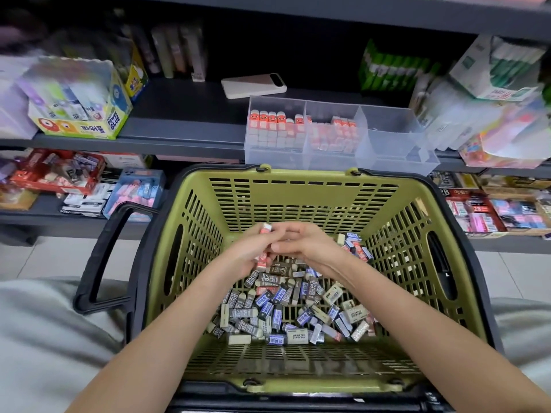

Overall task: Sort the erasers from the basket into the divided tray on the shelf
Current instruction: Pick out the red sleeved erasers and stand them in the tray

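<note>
Your left hand holds several small red-and-white erasers; your right hand pinches at them. One may slip back into the green slotted plastic basket before reaching the clear divided tray.

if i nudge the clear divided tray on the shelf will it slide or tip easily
The clear divided tray looks thin-walled and light, so it would probably slide readily. Its front overhangs the shelf edge, so a forward pull might tip it. The red-sleeved erasers load only the left compartments, so it may pivot unevenly.
</note>
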Demonstrator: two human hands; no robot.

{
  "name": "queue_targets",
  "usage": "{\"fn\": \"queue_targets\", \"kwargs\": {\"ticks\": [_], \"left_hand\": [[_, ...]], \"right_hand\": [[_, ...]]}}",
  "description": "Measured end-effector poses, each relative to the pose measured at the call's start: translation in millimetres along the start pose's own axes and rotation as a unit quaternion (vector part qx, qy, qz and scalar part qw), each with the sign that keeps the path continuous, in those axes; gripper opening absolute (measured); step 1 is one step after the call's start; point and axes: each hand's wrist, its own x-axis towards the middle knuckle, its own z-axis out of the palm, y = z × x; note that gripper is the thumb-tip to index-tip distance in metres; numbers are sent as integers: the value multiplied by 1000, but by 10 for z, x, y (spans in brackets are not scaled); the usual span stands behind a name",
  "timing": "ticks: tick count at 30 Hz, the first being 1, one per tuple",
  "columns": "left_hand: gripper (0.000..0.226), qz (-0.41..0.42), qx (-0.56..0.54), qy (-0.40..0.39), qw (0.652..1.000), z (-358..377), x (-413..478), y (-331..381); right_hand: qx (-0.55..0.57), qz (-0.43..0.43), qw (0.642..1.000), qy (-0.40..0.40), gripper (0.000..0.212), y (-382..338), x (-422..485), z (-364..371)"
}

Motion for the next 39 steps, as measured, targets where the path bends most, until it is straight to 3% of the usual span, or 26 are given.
{"fn": "queue_targets", "kwargs": {"ticks": [2,4,6,9,11,13,16,19,23,26,31,39], "left_hand": [[18,-15,-50,77,996,-70,36,-31],[14,-8,-87,128,988,-151,68,0],[22,18,-123,153,980,-224,74,61],[29,42,-189,147,970,-311,58,133],[22,49,-213,138,966,-336,53,164],[13,52,-224,129,965,-335,50,190],[6,41,-239,115,963,-316,27,214],[14,34,-234,108,966,-298,13,200],[18,33,-226,112,967,-286,2,192],[18,31,-222,111,968,-280,7,192],[15,17,-215,113,970,-258,17,170],[15,5,-191,109,976,-187,15,135]], "right_hand": [[25,22,999,21,34,103,57,-34],[-199,17,979,43,27,332,110,-28],[-465,5,885,-3,26,657,162,50],[-671,-20,739,-57,31,1002,236,197],[-729,-39,680,-60,28,1074,269,248],[-754,-27,653,-64,25,1078,273,300],[-773,10,631,-60,20,1064,277,395],[-770,18,634,-71,16,1070,275,396],[-758,-8,632,-158,30,1107,167,135],[-740,19,648,-177,48,1057,127,-42],[-724,42,659,-199,48,975,140,-92],[-779,-51,591,-205,21,914,80,-61]]}}
